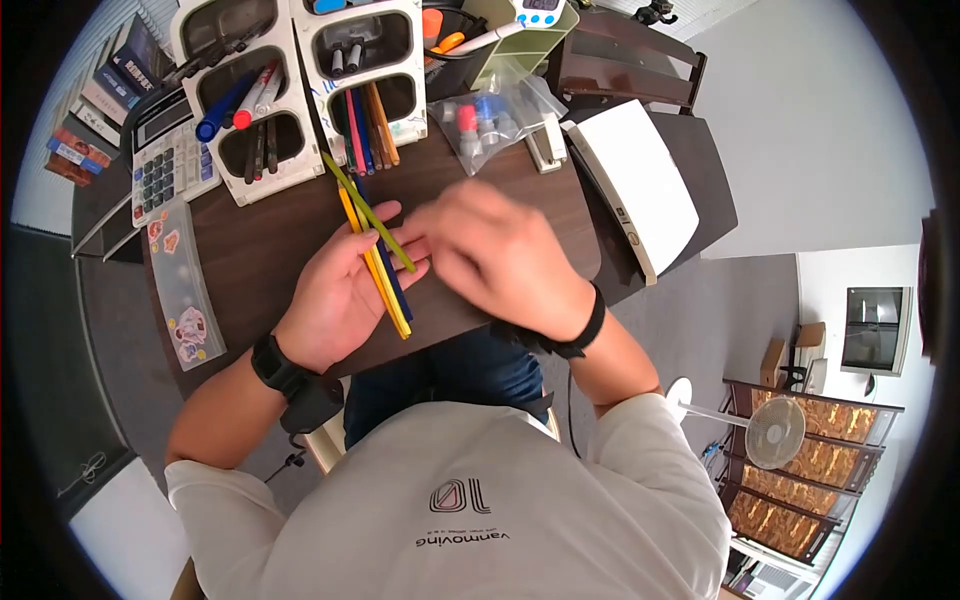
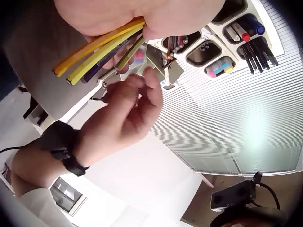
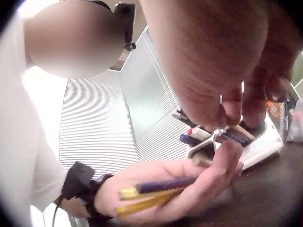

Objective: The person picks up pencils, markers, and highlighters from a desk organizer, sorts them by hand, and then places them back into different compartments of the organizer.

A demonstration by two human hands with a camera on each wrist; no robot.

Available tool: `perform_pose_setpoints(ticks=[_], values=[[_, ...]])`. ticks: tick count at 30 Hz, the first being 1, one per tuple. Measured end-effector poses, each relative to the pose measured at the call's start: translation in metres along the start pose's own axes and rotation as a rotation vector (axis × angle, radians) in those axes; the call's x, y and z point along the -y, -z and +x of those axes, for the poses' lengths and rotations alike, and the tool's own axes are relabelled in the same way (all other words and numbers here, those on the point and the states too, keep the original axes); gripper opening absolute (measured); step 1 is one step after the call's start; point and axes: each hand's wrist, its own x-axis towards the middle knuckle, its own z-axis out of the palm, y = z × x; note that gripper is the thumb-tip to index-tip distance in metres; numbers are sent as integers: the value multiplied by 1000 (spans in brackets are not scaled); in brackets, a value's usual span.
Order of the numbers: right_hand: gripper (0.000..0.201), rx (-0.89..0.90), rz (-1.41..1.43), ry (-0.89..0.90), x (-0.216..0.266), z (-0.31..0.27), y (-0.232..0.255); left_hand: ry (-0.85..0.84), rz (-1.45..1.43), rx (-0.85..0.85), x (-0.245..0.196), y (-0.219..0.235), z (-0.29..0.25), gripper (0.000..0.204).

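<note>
My left hand point(image 1: 335, 290) is palm up over the desk's front edge and holds several colored pencils under its thumb. Two yellow-toned pencils point(image 1: 383, 280) and a dark blue pencil point(image 1: 398, 290) lie side by side across the fingers. An olive-green pencil point(image 1: 368, 208) crosses them at a slant. My right hand point(image 1: 510, 250), blurred, is just right of the left fingertips, its fingers bent toward them. In the left wrist view the right hand point(image 2: 125, 109) is loosely curled near the green pencil's point(image 2: 130, 54) end, with nothing visible in its fingers.
White pen organizers point(image 1: 285, 188) stand at the back with pens and pencils in them. A calculator point(image 1: 170, 170) and a stickered clear pouch point(image 1: 185, 290) are on the left. Behind the right hand lie a plastic bag of small bottles point(image 1: 490, 120), a stapler point(image 1: 547, 145) and a white box point(image 1: 640, 185).
</note>
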Motion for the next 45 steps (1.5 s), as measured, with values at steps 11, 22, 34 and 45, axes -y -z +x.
perform_pose_setpoints(ticks=[11, 22, 34, 45], values=[[41, -112, -116, 46, 6, -39, -23, 103, 151, 42, 2, 0, -4, 26], [23, -474, -48, 267, 4, -34, 17, 312, 95, 45, 1, -3, -3, 44], [25, -485, -224, 92, -42, 40, -20, 63, 154, 21, -2, -2, -3, 51], [31, -244, -226, 8, -52, 51, -31, 33, 140, 17, -4, 2, 1, 48]])
